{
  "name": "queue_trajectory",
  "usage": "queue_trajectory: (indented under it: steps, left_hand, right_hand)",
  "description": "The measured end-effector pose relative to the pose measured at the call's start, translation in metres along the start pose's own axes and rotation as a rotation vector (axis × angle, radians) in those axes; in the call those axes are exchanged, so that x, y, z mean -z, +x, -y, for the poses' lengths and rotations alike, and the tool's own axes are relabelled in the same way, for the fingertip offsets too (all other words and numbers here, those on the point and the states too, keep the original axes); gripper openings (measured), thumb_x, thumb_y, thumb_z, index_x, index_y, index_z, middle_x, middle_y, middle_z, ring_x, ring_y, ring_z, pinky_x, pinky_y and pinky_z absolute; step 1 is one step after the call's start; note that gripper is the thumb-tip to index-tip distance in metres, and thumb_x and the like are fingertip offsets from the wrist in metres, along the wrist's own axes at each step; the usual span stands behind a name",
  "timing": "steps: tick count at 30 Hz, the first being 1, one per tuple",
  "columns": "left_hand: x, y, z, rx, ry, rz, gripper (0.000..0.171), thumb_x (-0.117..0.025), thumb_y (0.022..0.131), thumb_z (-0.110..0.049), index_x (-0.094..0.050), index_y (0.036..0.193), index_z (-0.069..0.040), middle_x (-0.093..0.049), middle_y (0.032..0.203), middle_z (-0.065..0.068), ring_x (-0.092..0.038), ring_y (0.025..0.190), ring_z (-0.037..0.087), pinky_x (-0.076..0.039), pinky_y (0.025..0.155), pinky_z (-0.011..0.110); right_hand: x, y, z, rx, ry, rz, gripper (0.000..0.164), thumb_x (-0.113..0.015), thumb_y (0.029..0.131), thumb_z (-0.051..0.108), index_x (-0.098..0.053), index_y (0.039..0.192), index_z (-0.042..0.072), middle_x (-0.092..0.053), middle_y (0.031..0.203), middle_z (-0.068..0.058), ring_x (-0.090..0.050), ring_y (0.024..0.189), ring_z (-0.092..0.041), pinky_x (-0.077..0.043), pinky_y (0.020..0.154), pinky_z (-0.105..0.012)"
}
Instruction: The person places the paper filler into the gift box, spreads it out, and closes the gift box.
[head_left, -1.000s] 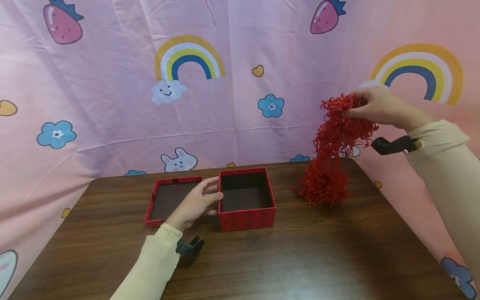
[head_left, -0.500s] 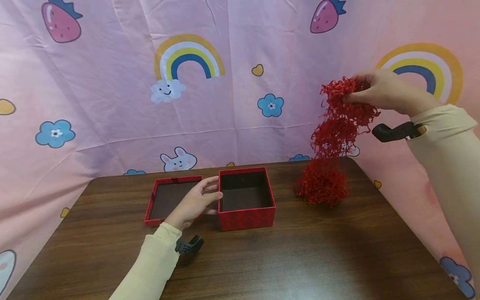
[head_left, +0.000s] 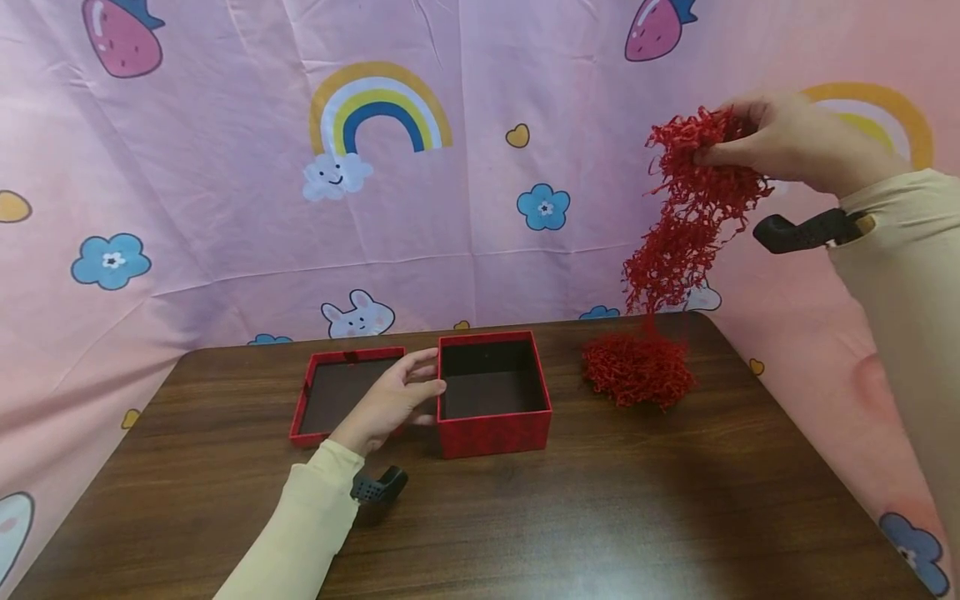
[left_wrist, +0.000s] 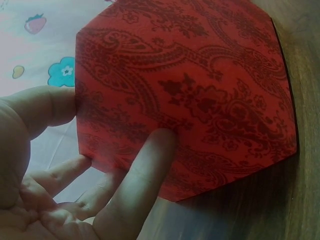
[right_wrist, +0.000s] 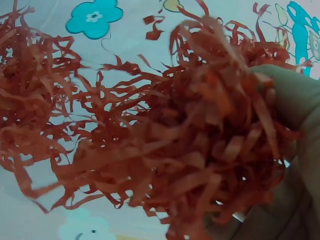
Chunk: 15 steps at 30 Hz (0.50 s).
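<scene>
My right hand (head_left: 806, 142) pinches a clump of red crinkle-cut shredded paper (head_left: 708, 167) high over the back right of the table. The clump trails downward, thin strands reaching a second heap of red shredded paper (head_left: 637, 368) on the tabletop. In the right wrist view, curly strips (right_wrist: 200, 135) fill the space before the fingers. A red square gift box (head_left: 495, 435) stands open-topped, its dark inside bare. My left hand (head_left: 386, 407) rests against its left side, thumb at the rim. The left wrist view shows extended fingers touching the box's paisley-patterned side (left_wrist: 200, 100).
Left of the box, partly behind my left hand, the red box lid (head_left: 302, 412) lies inside-up. The wooden table (head_left: 525, 525) ends at a pink patterned cloth backdrop (head_left: 480, 167) hanging behind it.
My right hand has risen, pulling its clump of shredded paper up and stretching it away from the heap. The heap has flattened. My left hand and the box stay put.
</scene>
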<state>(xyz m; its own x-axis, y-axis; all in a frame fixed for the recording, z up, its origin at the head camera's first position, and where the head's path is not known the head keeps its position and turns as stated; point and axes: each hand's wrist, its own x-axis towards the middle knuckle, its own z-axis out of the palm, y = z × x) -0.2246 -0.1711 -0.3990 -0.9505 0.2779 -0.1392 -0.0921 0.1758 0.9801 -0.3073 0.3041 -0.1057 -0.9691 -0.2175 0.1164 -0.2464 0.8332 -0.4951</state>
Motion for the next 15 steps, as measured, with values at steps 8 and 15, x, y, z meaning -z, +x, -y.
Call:
queue_trajectory:
  steps: [8, 15]
  left_hand:
    - [0.001, 0.001, 0.001, 0.000, 0.024, -0.006, 0.070, -0.069, 0.100, -0.021, -0.033, 0.161, -0.018, -0.037, 0.161, 0.020, -0.053, 0.136, 0.042, -0.060, 0.089, 0.050]
    - [-0.001, 0.000, 0.001, 0.002, 0.031, -0.013, 0.070, -0.069, 0.100, -0.022, -0.034, 0.160, -0.019, -0.037, 0.161, 0.018, -0.053, 0.136, 0.041, -0.061, 0.089, 0.049]
  right_hand:
    - [0.022, 0.004, 0.014, 0.041, 0.107, -0.085, 0.027, -0.065, 0.102, 0.023, -0.059, 0.128, 0.019, -0.062, 0.093, 0.020, -0.063, 0.079, -0.001, -0.055, 0.063, -0.014]
    - [0.033, 0.005, 0.030, 0.071, 0.206, -0.132, 0.033, -0.067, 0.100, 0.020, -0.060, 0.132, 0.023, -0.061, 0.104, 0.016, -0.061, 0.087, -0.004, -0.053, 0.066, -0.008]
